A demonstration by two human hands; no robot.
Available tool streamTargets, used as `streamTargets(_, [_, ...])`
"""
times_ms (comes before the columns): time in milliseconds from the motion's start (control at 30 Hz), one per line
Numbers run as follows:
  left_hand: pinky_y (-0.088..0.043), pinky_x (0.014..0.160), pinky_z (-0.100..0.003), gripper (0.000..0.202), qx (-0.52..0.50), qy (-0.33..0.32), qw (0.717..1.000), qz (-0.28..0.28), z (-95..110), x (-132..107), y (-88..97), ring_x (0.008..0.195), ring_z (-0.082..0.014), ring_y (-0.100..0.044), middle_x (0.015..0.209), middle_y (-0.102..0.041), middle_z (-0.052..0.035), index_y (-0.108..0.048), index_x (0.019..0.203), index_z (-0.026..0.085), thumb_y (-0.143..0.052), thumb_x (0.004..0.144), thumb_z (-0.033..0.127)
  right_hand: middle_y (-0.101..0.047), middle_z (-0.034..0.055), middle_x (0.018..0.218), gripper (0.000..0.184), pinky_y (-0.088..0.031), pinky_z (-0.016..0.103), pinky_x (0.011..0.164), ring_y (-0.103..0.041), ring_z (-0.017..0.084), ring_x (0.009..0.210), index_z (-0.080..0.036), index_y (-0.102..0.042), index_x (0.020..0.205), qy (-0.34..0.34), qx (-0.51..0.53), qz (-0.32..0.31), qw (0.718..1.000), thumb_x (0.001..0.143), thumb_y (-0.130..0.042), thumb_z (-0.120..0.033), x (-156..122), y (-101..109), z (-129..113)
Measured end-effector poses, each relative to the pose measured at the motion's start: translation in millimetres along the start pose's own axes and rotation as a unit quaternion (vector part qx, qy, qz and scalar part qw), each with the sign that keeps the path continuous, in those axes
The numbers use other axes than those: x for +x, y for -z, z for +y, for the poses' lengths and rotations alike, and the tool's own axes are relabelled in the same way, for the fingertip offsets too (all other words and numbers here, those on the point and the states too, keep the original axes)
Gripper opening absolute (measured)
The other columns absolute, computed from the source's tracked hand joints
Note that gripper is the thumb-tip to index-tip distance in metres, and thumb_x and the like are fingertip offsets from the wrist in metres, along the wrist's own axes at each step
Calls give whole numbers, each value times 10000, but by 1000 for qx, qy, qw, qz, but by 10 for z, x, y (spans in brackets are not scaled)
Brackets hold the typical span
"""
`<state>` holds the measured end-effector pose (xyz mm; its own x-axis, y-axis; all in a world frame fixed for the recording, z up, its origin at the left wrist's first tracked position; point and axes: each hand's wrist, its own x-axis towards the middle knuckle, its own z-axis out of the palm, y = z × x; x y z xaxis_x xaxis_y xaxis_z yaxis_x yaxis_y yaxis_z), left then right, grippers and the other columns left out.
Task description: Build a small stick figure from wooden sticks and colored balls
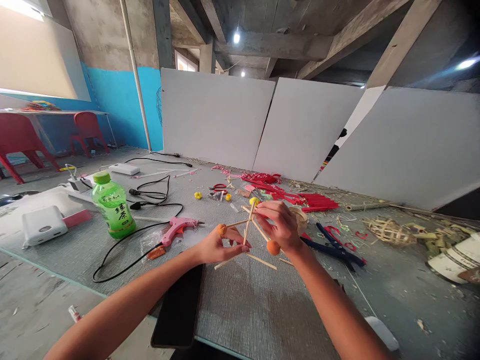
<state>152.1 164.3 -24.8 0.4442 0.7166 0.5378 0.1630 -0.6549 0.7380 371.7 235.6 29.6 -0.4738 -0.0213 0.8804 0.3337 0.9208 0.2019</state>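
Observation:
Between my hands is a small frame of thin wooden sticks (248,226), with an orange ball (273,247) at its right corner and another orange ball (221,230) at its left. My left hand (221,246) pinches the frame low down, thumb and fingers closed round the foot of a slanting stick. Higher up, my right hand (280,224) has its fingertips closed on the top, where sticks cross. Part of the frame is hidden behind my fingers. A yellow lump (255,200) shows just behind the top. Below the hands a loose-looking stick (262,261) slants over the table.
A pink glue gun (181,228) with a black cable lies left of my hands, near a green drink bottle (112,205). Dark-blue handled pliers (337,245) lie at right. Red strips (318,202) are behind. A black phone (178,310) lies at the near edge.

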Motion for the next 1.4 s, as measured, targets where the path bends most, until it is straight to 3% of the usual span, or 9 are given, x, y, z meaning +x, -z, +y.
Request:
streamTargets(433, [-518, 805, -281, 146, -33, 15, 999, -14, 12, 18, 25, 844, -165, -669, 878, -778, -81, -830, 965, 154, -733, 948, 261, -755, 38, 1062, 375, -628, 391, 832, -735, 212, 975, -301, -593, 1250, -19, 27, -27, 999, 944, -704, -116, 5, -2, -39])
streamTargets(933, [-497, 775, -282, 229, -33, 17, 999, -23, 61, 45, 28, 793, -160, -657, 836, -761, -76, -826, 938, 148, -705, 971, 340, -771, 36, 977, 284, -603, 371, 792, -735, 211, 893, -269, -644, 1151, -17, 28, -18, 999, 922, -724, -121, 31, -50, -66])
streamTargets(1200, [-507, 794, -281, 279, -65, 79, 994, -34, 20, 11, 37, 832, -166, -663, 910, -771, -80, -835, 961, 163, -716, 954, 416, -760, 22, 956, 289, -587, 378, 757, -719, 211, 863, -294, -662, 1153, -78, 82, 7, 994, 928, -723, -124, -1, -94, -70])
streamTargets(1400, [-510, 812, -278, 277, -72, 97, 992, -36, 15, 3, 46, 846, -161, -658, 917, -766, -78, -833, 968, 164, -723, 948, 417, -735, 22, 914, 108, -587, 403, 789, -697, 219, 863, -291, -714, 1036, -156, 134, 12, 978, 946, -713, -231, 59, -103, -98])
